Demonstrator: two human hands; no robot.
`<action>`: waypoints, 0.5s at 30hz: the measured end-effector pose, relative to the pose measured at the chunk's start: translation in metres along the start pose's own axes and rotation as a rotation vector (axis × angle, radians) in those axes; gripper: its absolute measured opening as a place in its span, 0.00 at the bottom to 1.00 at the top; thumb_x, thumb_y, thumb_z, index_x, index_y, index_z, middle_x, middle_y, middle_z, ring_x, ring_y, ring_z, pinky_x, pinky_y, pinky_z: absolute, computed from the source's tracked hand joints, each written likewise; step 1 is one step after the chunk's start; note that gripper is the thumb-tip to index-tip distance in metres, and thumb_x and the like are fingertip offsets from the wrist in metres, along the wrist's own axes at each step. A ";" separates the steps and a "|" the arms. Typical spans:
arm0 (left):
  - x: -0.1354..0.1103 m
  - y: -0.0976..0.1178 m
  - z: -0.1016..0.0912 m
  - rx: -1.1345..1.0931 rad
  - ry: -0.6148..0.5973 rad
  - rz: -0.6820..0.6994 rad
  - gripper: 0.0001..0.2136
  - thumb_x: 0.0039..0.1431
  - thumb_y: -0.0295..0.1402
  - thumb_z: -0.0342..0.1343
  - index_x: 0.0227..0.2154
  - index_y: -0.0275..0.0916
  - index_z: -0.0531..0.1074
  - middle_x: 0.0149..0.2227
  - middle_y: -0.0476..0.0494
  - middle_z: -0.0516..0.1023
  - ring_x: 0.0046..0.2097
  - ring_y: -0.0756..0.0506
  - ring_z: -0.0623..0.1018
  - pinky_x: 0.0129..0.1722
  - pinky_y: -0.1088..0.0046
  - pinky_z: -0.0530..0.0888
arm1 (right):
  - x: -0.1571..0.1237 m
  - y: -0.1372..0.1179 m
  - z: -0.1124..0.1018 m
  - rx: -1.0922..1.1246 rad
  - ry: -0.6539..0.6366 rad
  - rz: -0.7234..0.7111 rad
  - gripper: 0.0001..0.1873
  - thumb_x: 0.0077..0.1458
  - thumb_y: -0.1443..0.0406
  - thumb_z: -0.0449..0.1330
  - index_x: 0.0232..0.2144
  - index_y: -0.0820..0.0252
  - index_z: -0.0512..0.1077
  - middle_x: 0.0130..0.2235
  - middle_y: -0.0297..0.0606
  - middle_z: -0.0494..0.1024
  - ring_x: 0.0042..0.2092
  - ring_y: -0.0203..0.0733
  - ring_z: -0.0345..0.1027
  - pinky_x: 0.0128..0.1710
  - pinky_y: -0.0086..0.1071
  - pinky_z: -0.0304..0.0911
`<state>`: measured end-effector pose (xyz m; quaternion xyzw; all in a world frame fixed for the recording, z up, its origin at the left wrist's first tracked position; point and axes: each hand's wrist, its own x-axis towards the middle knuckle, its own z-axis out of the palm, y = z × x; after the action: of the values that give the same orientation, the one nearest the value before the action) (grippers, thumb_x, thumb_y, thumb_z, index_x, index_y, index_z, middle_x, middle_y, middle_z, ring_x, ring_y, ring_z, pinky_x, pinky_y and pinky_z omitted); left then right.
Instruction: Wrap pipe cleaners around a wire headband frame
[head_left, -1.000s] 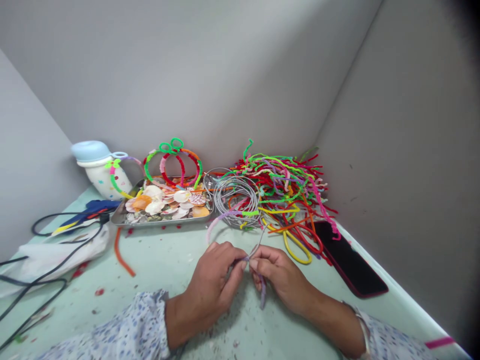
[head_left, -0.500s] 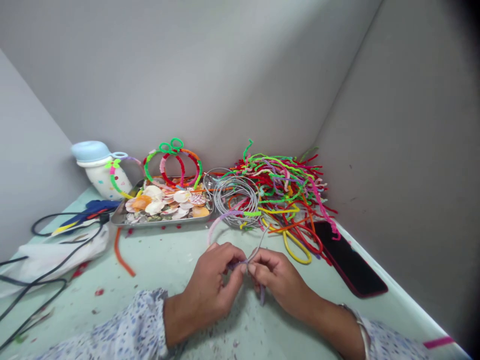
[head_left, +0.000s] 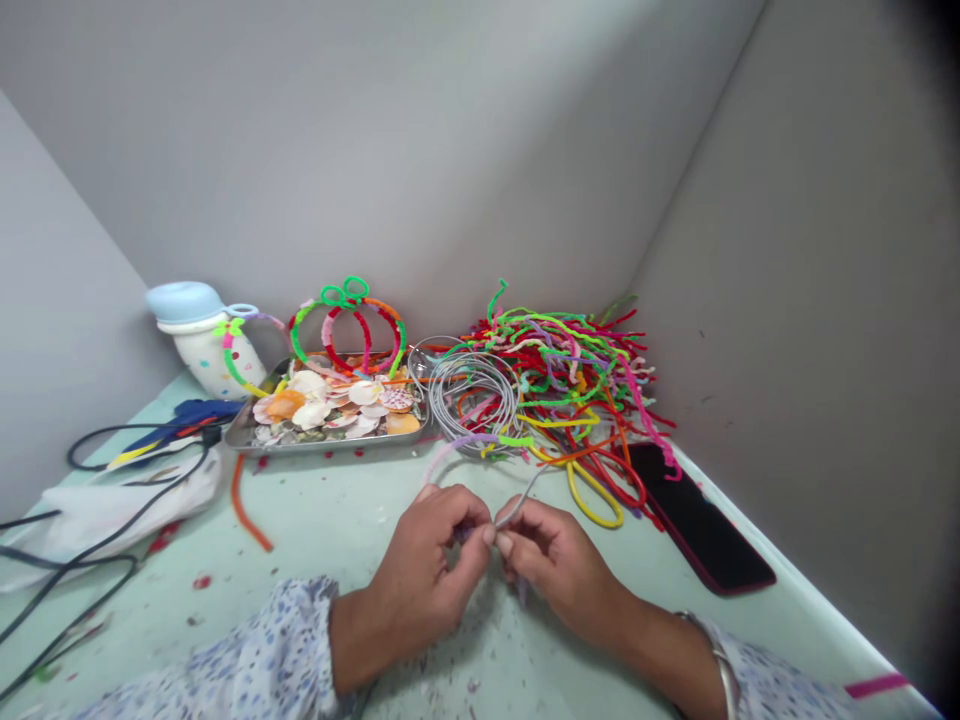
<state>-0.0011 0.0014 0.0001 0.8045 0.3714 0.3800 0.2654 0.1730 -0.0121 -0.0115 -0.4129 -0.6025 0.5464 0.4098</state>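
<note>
My left hand (head_left: 431, 570) and my right hand (head_left: 555, 565) meet at the fingertips over the pale green table (head_left: 337, 520). Both pinch a thin grey metal hoop (head_left: 517, 503) partly wrapped in a lilac pipe cleaner (head_left: 450, 450). The hoop arcs away from my fingers toward the pile behind. A short lilac end shows below my right fingers. Both hands are closed in a pinch.
A heap of coloured pipe cleaners (head_left: 570, 370) lies at the back right, with bare wire hoops (head_left: 472, 390) beside it. A metal tray of seashells (head_left: 330, 410), finished wrapped hoops (head_left: 349, 320), a white bottle (head_left: 199, 340), a glue gun (head_left: 180, 420) with cables, an orange pipe cleaner (head_left: 244, 505) and a dark phone (head_left: 697, 520) stand around.
The lilac tail hanging under my right hand has grown shorter. My fingers have shifted slightly along the hoop; the hands stay in the same spot.
</note>
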 end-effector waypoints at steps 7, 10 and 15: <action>0.000 0.003 0.000 0.006 0.002 -0.023 0.07 0.62 0.30 0.48 0.28 0.38 0.66 0.26 0.50 0.69 0.30 0.48 0.67 0.34 0.68 0.61 | -0.001 -0.001 0.002 -0.057 0.018 -0.047 0.10 0.58 0.60 0.56 0.28 0.59 0.66 0.23 0.28 0.64 0.25 0.33 0.57 0.25 0.27 0.56; 0.000 0.002 0.002 0.025 0.016 -0.025 0.06 0.61 0.30 0.49 0.28 0.38 0.65 0.25 0.50 0.68 0.30 0.48 0.66 0.34 0.69 0.61 | -0.002 0.000 0.003 -0.061 0.032 -0.029 0.10 0.58 0.60 0.56 0.28 0.59 0.66 0.23 0.28 0.64 0.24 0.33 0.57 0.24 0.26 0.55; -0.002 -0.002 0.006 0.023 0.033 -0.066 0.05 0.58 0.29 0.51 0.27 0.38 0.64 0.25 0.50 0.67 0.30 0.47 0.66 0.32 0.70 0.61 | -0.002 0.001 0.005 -0.098 0.070 -0.037 0.09 0.56 0.62 0.57 0.27 0.60 0.67 0.23 0.28 0.65 0.26 0.33 0.57 0.26 0.27 0.56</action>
<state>0.0022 -0.0001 -0.0052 0.7883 0.4066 0.3800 0.2623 0.1690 -0.0155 -0.0129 -0.4402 -0.6214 0.4939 0.4198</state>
